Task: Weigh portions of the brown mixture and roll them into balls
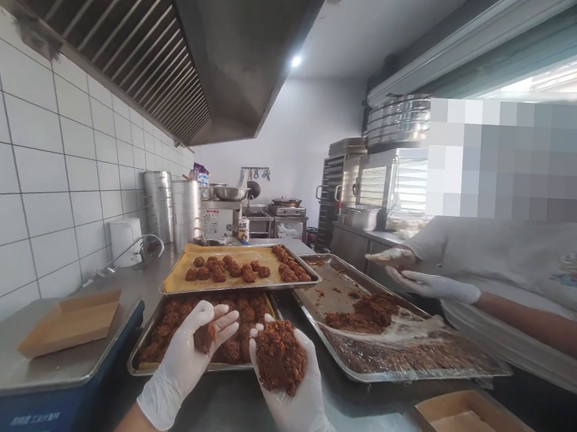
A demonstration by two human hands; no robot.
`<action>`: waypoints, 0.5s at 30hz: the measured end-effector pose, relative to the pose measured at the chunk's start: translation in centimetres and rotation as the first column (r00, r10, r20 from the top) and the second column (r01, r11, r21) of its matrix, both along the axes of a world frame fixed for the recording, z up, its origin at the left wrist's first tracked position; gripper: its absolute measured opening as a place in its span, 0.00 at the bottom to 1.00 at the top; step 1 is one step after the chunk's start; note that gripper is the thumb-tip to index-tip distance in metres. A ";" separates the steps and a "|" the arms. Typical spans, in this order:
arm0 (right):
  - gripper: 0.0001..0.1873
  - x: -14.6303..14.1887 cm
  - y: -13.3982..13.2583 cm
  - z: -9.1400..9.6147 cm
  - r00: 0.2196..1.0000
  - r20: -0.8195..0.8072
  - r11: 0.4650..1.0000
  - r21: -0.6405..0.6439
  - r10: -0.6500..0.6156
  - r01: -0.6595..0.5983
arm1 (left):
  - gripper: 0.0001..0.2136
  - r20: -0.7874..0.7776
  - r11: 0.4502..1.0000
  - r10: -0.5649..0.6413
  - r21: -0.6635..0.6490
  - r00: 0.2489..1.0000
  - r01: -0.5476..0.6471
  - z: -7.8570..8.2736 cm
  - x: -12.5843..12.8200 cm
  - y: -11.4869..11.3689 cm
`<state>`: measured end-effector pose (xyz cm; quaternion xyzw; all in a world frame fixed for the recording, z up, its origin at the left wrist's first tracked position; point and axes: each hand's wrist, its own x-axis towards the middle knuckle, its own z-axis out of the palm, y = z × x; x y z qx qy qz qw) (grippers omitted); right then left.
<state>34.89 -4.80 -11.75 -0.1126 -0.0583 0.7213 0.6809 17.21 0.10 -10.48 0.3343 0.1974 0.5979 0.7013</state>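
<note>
White gloves cover both of my hands. My left hand (195, 343) holds a small lump of dark red-brown mixture (205, 338) against the palm, with some fingers stretched out. In my right hand (294, 397) sits a larger clump of the same mixture (281, 357), cupped by the palm and fingers. Behind them, a lower tray (138, 361) is filled with rows of reddish-brown balls (166, 332). An upper tray (239, 290) rests partly over it, lined with yellowish paper and carrying more balls (249, 274).
At right, a large tray (371, 376) holds loose mixture (368, 312) partly under plastic wrap (421, 345). A co-worker's gloved hands (423, 281) are beyond it. Cardboard trays stand at lower right (476, 419) and on a scale (70, 324) at left. A range hood (219, 64) hangs overhead.
</note>
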 end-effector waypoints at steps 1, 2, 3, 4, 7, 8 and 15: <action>0.15 0.0 0.1 -0.1 1.000 0.002 1.000 -0.002 0.013 -0.013 | 0.13 -0.037 1.000 0.008 -0.010 0.999 -0.008 0.2 -0.2 0.0; 0.15 -0.1 0.2 -0.3 1.000 0.003 1.000 -0.007 0.025 -0.025 | 0.13 -0.088 0.999 0.029 -0.015 0.996 -0.030 0.5 -0.4 -0.1; 0.15 -0.1 0.3 -0.4 0.999 0.004 0.999 -0.015 0.036 -0.036 | 0.14 -0.154 0.998 0.065 -0.007 0.986 -0.067 0.8 -0.8 -0.2; 0.15 -0.1 0.4 -0.5 0.999 0.004 0.999 -0.022 0.047 -0.047 | 0.16 -0.229 0.992 0.124 0.020 0.966 -0.123 1.2 -1.4 -0.2; 0.16 0.0 0.6 -0.5 0.996 -0.014 0.996 -0.020 0.086 -0.086 | 0.16 -0.489 0.925 0.376 0.243 0.787 -0.291 2.9 -5.5 0.3; 0.16 0.0 0.6 -0.4 0.995 -0.022 0.995 -0.016 0.098 -0.099 | 0.16 -0.598 0.881 0.473 0.342 0.647 -0.327 3.7 -7.5 0.7; 0.17 -0.3 0.7 0.1 0.994 -0.030 0.991 -0.070 0.108 -0.110 | 0.18 -0.803 0.726 0.555 0.596 -0.220 -0.344 8.2 -21.1 3.0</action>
